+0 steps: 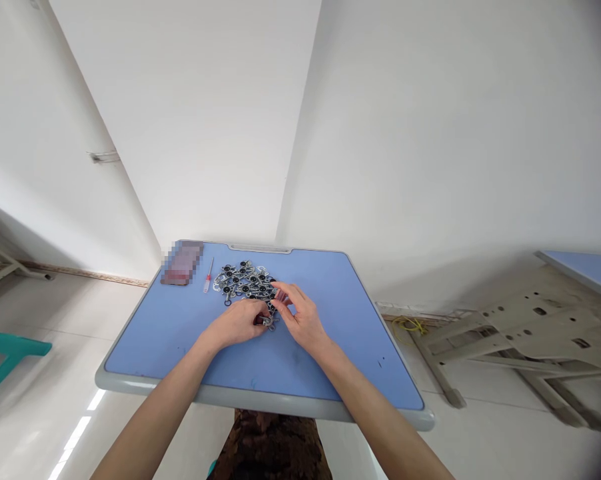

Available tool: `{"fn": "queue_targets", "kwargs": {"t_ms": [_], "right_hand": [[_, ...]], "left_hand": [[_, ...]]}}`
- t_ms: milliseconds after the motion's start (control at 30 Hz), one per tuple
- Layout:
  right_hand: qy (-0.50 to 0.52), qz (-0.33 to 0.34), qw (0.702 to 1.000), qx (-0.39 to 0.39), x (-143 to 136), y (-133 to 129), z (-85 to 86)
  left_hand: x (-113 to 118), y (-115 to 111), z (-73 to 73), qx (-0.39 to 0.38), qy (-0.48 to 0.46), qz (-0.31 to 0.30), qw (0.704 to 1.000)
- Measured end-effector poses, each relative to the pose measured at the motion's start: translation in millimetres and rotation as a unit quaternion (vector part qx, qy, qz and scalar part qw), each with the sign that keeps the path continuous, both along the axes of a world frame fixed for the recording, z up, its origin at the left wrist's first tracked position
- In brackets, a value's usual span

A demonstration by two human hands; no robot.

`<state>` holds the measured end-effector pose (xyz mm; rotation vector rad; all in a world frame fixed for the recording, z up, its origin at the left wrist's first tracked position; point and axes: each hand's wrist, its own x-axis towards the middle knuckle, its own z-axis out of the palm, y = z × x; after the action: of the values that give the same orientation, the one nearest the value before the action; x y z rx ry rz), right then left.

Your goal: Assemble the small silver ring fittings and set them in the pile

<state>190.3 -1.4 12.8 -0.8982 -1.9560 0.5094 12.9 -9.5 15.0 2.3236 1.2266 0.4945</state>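
On the blue desk top lies a pile of small metal pieces with black round parts, rings and what look like clasps. My left hand is at the near side of the pile, its fingers curled in and closed on a small metal piece. At the pile's right edge is my right hand, thumb and fingers bent towards each other; something small and reddish shows between them, too small to name. Left of the pile lies a screwdriver with a clear and red handle.
A blurred-out flat object rests at the desk's far left corner. White walls stand behind the desk. To the right is another desk with a beige frame; a green stool is on the left.
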Motion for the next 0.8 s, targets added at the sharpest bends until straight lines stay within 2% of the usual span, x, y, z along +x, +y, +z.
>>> {"fn": "queue_targets", "kwargs": {"t_ms": [300,567,800], "right_hand": [[0.031,0.032,0.996,-0.072,-0.4,-1.9,1.5],[0.095,0.041,0.992,-0.070,-0.8,-3.4,2.1],[0.059,0.081,0.993,-0.065,-4.7,-7.9,-2.0]], "left_hand": [[0.0,-1.4,2.2,-0.009,-0.007,-0.001,1.000],[0.1,-0.2,-0.5,0.008,-0.011,-0.001,1.000],[0.6,0.9,-3.4,0.020,-0.017,-0.014,1.000]]}}
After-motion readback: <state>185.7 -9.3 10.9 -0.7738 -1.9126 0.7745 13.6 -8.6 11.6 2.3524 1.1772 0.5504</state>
